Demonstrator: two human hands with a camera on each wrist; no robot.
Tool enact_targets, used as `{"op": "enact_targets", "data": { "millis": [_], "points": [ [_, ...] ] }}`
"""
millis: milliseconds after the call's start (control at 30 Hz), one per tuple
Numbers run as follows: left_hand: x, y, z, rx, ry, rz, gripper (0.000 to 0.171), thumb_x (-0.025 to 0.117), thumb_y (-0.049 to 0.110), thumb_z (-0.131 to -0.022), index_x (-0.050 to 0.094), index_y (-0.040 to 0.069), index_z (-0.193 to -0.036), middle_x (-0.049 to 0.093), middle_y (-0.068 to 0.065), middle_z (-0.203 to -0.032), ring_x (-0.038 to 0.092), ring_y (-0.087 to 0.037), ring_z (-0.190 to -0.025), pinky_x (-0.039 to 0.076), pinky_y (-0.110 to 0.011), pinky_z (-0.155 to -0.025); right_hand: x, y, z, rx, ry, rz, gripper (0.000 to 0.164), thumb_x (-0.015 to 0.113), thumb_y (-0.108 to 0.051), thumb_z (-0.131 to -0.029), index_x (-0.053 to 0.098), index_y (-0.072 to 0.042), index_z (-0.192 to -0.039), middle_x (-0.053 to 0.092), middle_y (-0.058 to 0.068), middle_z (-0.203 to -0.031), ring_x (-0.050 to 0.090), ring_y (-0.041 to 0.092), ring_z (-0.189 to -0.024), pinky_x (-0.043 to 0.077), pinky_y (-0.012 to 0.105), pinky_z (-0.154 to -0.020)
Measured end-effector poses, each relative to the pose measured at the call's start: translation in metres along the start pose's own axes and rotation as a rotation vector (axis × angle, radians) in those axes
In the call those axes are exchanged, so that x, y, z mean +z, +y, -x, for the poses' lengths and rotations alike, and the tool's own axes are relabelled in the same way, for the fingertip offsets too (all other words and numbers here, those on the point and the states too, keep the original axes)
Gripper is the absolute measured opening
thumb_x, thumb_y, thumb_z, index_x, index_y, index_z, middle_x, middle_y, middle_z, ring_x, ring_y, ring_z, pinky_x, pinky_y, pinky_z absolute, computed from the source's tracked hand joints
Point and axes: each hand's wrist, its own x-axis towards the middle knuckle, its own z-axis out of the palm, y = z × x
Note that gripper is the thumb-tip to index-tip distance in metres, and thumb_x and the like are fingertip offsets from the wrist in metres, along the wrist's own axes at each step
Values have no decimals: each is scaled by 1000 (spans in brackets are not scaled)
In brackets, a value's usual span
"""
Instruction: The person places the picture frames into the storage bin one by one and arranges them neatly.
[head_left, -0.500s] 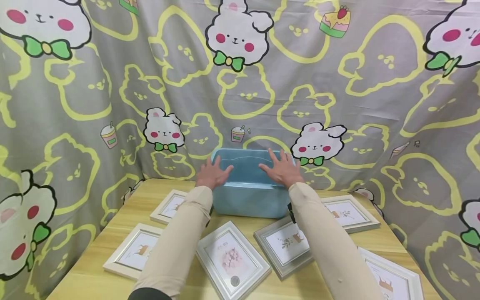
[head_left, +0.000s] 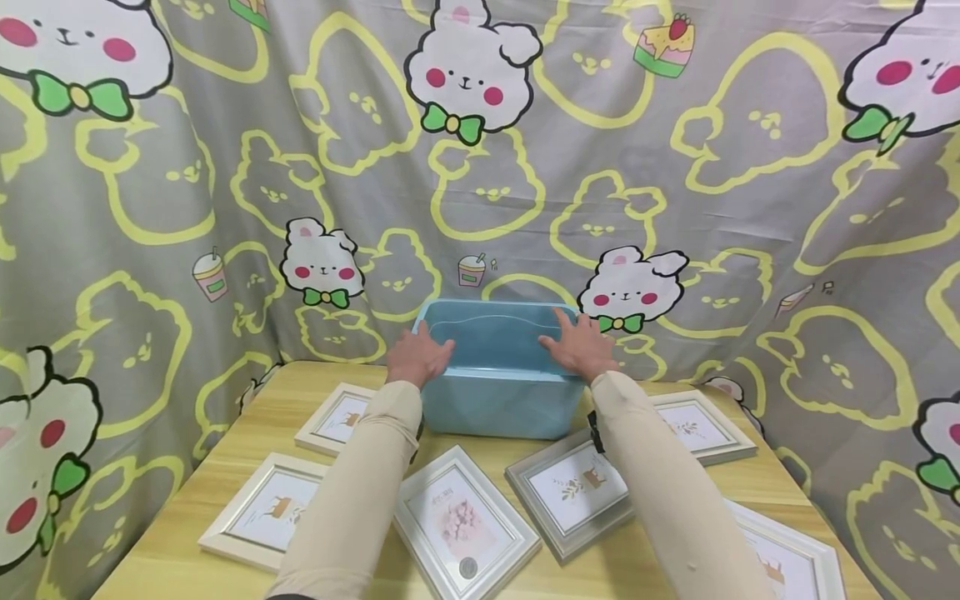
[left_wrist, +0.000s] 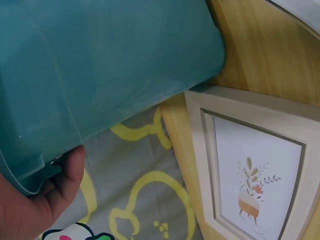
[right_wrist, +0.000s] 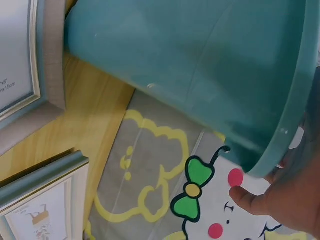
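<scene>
A light-blue plastic bin (head_left: 498, 408) stands upright at the back of the table, its open top toward me. At its left end, my left hand (head_left: 418, 357) holds the rim, its fingers (left_wrist: 72, 172) curled under the lip in the left wrist view. My right hand (head_left: 583, 346) is at the right end of the rim, thumb over the inside of the bin. In the right wrist view one finger (right_wrist: 250, 200) reaches out fairly straight beside the lip, slightly apart from it; the other fingers are mostly hidden behind the rim.
Several picture frames lie flat around the bin: a silver frame (head_left: 528, 542) with a coin-like disc (head_left: 468, 568) on it, a grey frame (head_left: 566, 546), and pale frames left (head_left: 217, 533) and right (head_left: 738, 450). A patterned curtain (head_left: 487, 250) hangs close behind the bin.
Both hands have moved apart, outward to the ends of the bin, from over its opening. The left fingers have come down around the rim. The bin and frames have stayed in place.
</scene>
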Motion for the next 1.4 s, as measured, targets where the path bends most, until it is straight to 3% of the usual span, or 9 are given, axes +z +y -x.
{"op": "enact_targets", "data": {
  "millis": [233,500,733,933,1133,1400],
  "points": [
    [2,-4,-2,-32,21,14,83,38,59,-91,20,7,-153,40,-26,-144,50,-44,-125,40,-55,-103,-3,20,-3,50,24,-50,67,39,-51,-99,18,-21,-155,27,27,-149,24,48,-139,23,75,-102],
    [2,-3,-2,-40,40,27,82,38,59,-90,21,9,-153,41,-26,-144,49,-44,-126,39,-56,-103,-5,65,-2,114,70,-131,78,11,-68,-95,20,-18,-154,20,31,-153,18,54,-140,20,79,-98],
    [-2,-3,-1,-40,60,31,82,41,57,-88,24,8,-152,43,-26,-141,52,-44,-123,40,-56,-101,3,97,3,131,70,-142,85,6,-70,-93,18,-14,-155,22,34,-151,22,53,-138,24,76,-99],
    [0,-4,1,-47,40,17,83,42,58,-89,22,9,-153,43,-25,-142,52,-44,-123,40,-56,-102,17,113,8,133,51,-137,87,8,-72,-92,14,-14,-156,19,36,-150,19,54,-137,19,80,-96],
    [2,-1,1,-44,32,15,84,41,59,-89,22,9,-153,42,-25,-143,50,-43,-125,39,-56,-103,29,133,16,164,29,-97,83,19,-69,-94,16,-13,-155,19,40,-148,22,58,-134,21,82,-93],
    [4,1,-4,-56,37,2,83,41,60,-89,23,10,-153,43,-23,-142,51,-42,-124,40,-55,-103,39,161,27,209,-42,-93,98,25,-80,-86,9,-14,-156,11,43,-148,12,65,-133,16,86,-90]
  ]
}}
